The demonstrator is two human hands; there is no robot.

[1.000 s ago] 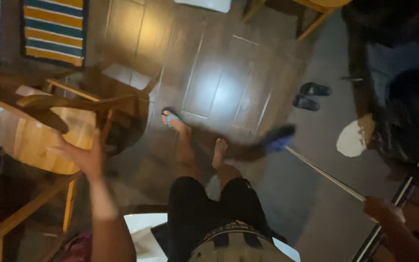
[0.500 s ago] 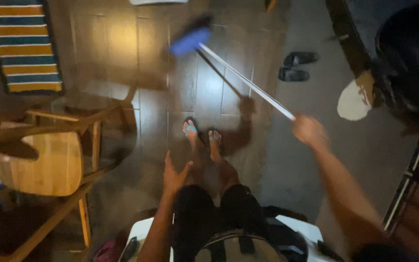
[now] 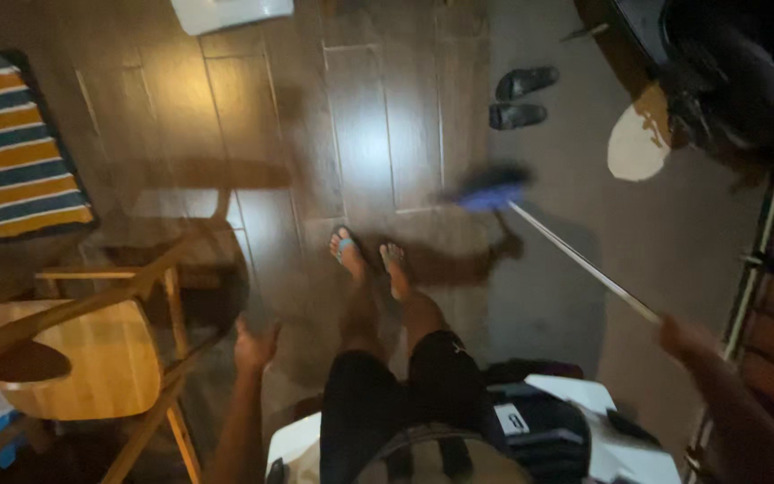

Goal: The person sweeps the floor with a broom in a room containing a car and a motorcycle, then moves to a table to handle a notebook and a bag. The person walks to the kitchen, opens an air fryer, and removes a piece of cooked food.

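View from above, looking down at a seated person. The right hand [image 3: 681, 337] is closed around the thin pale handle of a broom [image 3: 575, 260], whose blurred blue head is seen low over the wooden floor [image 3: 378, 134], just right of the bare feet [image 3: 371, 260]. The left hand [image 3: 254, 345] is held free with fingers spread, grasping nothing, near a wooden chair [image 3: 91, 358]. A striped mat [image 3: 20, 148] and dark sandals [image 3: 517, 97] lie farther off.

right hand [image 3: 684, 339] grips broom [image 3: 575, 255] | left hand [image 3: 254, 345] free near wooden chair [image 3: 91, 350]
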